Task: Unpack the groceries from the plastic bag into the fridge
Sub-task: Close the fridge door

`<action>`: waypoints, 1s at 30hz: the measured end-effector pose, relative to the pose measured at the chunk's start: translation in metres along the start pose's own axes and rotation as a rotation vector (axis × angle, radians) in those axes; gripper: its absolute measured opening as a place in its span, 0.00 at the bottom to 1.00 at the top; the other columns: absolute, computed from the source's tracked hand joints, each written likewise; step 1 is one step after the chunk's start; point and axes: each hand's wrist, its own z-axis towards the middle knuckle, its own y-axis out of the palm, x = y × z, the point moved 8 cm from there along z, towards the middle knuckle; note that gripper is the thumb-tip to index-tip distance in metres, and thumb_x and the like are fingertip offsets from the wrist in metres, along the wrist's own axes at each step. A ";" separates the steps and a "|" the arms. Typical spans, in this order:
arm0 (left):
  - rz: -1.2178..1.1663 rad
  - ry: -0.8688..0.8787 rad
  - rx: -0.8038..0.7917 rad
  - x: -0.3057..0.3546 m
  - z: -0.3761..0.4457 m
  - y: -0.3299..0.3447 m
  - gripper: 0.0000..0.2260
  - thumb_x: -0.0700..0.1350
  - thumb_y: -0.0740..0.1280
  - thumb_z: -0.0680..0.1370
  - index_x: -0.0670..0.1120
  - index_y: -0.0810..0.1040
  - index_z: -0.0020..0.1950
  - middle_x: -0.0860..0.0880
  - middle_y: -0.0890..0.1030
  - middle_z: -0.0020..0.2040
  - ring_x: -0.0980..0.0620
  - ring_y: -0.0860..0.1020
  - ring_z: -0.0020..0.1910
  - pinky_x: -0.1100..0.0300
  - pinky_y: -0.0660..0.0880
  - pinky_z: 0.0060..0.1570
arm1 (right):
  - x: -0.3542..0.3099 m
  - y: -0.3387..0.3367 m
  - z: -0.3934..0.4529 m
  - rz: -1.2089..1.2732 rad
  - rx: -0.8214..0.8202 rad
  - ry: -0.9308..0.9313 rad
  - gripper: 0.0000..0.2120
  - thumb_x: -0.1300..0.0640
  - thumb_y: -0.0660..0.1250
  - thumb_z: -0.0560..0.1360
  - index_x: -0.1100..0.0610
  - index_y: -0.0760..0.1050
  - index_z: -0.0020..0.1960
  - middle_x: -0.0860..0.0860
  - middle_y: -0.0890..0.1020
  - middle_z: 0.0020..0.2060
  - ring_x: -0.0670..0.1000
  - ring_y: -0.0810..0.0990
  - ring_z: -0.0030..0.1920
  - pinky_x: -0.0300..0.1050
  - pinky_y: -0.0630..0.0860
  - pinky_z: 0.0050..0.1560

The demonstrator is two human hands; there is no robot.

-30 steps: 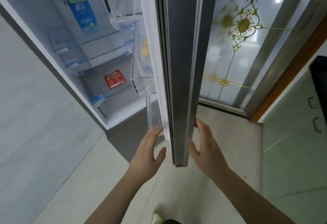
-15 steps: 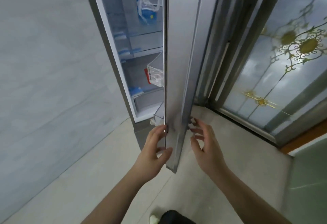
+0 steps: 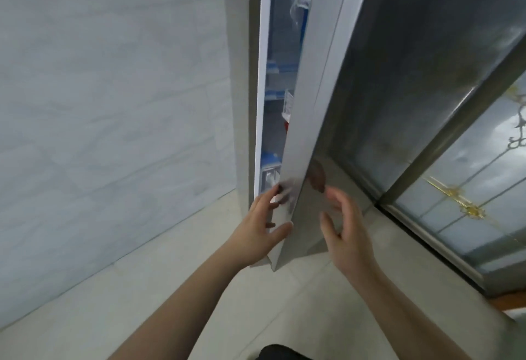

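Note:
The grey fridge door (image 3: 318,103) stands almost shut, leaving only a narrow gap over the white fridge frame (image 3: 260,109). Through the gap I see blue shelf edges and a sliver of a red package (image 3: 287,125). My left hand (image 3: 262,228) grips the door's lower edge, fingers on its inner side and thumb on the front face. My right hand (image 3: 345,228) hovers just off the door's outer face with fingers spread, holding nothing. No plastic bag is in view.
A pale tiled wall (image 3: 113,118) fills the left side. To the right stands a sliding glass door (image 3: 469,183) with gold ornament and a dark metal frame. Beige floor tiles (image 3: 113,302) lie below.
The fridge door has swung much further shut, narrowing the gap over the shelves. My left hand stayed on its lower edge and my right hand followed the outer face.

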 end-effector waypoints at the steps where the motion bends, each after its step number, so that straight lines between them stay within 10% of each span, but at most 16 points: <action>1: -0.018 0.006 0.006 0.002 0.001 -0.004 0.32 0.47 0.67 0.79 0.56 0.54 0.78 0.56 0.62 0.76 0.56 0.67 0.71 0.59 0.72 0.65 | -0.006 -0.003 0.007 -0.033 0.041 -0.056 0.21 0.60 0.65 0.77 0.53 0.67 0.69 0.46 0.73 0.62 0.43 0.74 0.62 0.48 0.77 0.60; 6: 0.347 0.228 0.306 0.037 -0.002 -0.029 0.38 0.51 0.69 0.76 0.58 0.48 0.78 0.51 0.57 0.78 0.56 0.65 0.71 0.77 0.65 0.60 | -0.025 -0.024 0.037 -0.254 0.249 -0.389 0.27 0.58 0.67 0.76 0.60 0.62 0.72 0.61 0.64 0.67 0.58 0.69 0.67 0.52 0.73 0.64; 14: 0.953 0.678 0.581 0.081 -0.002 -0.008 0.31 0.53 0.61 0.81 0.49 0.50 0.79 0.46 0.52 0.78 0.46 0.49 0.79 0.50 0.55 0.75 | -0.020 -0.044 0.073 -0.373 0.302 -0.586 0.29 0.55 0.66 0.76 0.59 0.58 0.73 0.60 0.61 0.68 0.63 0.65 0.68 0.58 0.70 0.66; 24: 1.048 0.446 0.792 0.065 0.030 -0.006 0.38 0.49 0.68 0.79 0.45 0.48 0.80 0.40 0.53 0.78 0.41 0.58 0.77 0.45 0.65 0.71 | 0.001 -0.026 0.108 -0.435 0.147 -0.720 0.31 0.55 0.68 0.76 0.56 0.59 0.75 0.60 0.59 0.72 0.57 0.54 0.76 0.60 0.65 0.71; 30: 0.874 0.239 0.773 0.066 0.065 -0.029 0.38 0.42 0.72 0.74 0.41 0.54 0.78 0.37 0.55 0.78 0.38 0.75 0.65 0.54 0.79 0.48 | -0.001 -0.004 0.140 -0.433 0.023 -0.710 0.31 0.56 0.66 0.76 0.55 0.59 0.76 0.57 0.55 0.77 0.57 0.52 0.78 0.55 0.53 0.76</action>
